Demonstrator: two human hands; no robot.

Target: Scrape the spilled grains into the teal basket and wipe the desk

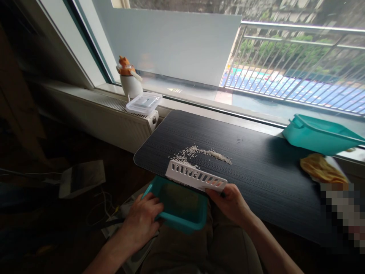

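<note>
My left hand (146, 213) is closed on the left wall of a teal plastic container (186, 222), held just below the front edge of the dark table. The container's inside is dim, so its contents are hard to make out. In my right hand (230, 201) is a white slotted plastic strip (196, 179), gripped by its right end. The strip stands tilted on its long side at the table edge, above the container. Pale grains that look like rice (189, 152) lie behind it in a curved trail, some showing through the slots.
The dark table (256, 171) reaches to the windowsill. A second teal tub (319, 137) stands at the far right, near a yellow cloth (322, 167). A clear plastic lid (144, 103) and a white pot (131, 85) with an orange top are by the radiator (114, 118).
</note>
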